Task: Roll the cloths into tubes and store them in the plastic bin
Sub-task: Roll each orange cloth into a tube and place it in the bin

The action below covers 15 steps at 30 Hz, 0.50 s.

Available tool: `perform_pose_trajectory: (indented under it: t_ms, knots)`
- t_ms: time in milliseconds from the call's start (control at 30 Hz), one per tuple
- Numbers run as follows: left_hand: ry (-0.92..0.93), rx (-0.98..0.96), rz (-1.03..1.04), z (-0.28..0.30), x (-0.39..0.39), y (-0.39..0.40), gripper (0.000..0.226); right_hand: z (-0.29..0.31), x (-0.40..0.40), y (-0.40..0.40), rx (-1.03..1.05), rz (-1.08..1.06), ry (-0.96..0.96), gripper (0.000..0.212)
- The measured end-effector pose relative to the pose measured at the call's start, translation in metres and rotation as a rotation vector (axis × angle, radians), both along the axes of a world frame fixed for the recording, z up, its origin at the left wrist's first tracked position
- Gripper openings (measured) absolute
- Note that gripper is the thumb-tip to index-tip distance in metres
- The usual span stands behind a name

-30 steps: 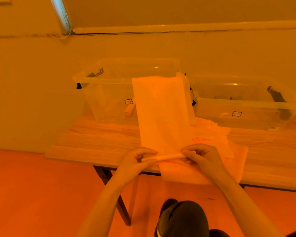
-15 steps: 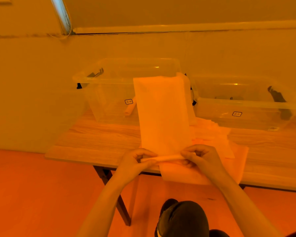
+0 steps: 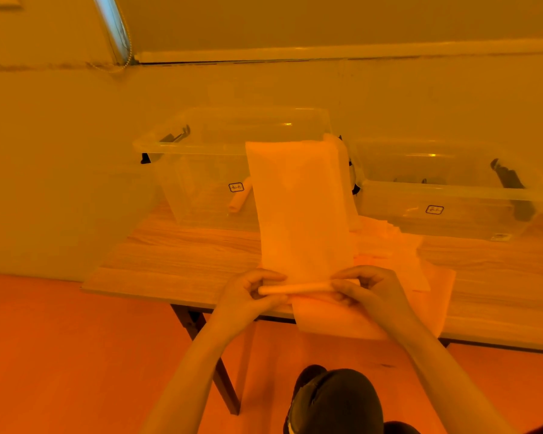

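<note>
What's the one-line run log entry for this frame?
stage: rolling | left hand: pinches roll end | right hand: pinches roll end | cloth: mostly unrolled | left bin: one rolled cloth inside

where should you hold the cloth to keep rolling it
By the two ends of the rolled edge, from the near side, as the left hand and right hand pinch it now. The roll is thin and lies crosswise, and the rest of the cloth stands up behind it against the bin, so end grips likely keep the tube even.
</note>
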<state>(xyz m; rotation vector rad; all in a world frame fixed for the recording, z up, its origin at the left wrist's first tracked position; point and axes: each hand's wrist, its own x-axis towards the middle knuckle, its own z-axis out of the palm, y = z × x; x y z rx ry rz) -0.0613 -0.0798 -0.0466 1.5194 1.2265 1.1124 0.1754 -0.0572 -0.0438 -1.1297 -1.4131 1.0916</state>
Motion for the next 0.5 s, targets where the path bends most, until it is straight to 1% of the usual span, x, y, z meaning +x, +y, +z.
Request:
perform_pose_trajectory:
  t_ms: [100, 200, 300, 367, 500]
  knots:
    - [0.014, 0.006, 0.027, -0.0014, -0.0011, 0.0010, 0.015, 0.0024, -0.0008, -0.0029, 0.007, 0.026, 0.002, 0.007]
    - [0.019, 0.010, 0.034, -0.0021, -0.0001, 0.0002, 0.017, 0.0045, 0.0015, -0.0056, 0.026, 0.047, -0.058, 0.011]
    - [0.000, 0.004, 0.064, -0.0027, 0.0022, 0.0013, 0.006, 0.0045, 0.0040, -0.0060, 0.025, 0.059, -0.095, 0.017]
    - [-0.024, -0.007, 0.075, -0.0037, 0.0038, 0.0029, 0.015, 0.0035, 0.0045, -0.0050, 0.021, 0.047, -0.108, 0.017]
    - [-0.050, -0.006, 0.038, -0.0027, 0.0032, 0.0009, 0.012, 0.0015, 0.0035, -0.0030, 0.008, 0.014, -0.103, 0.016]
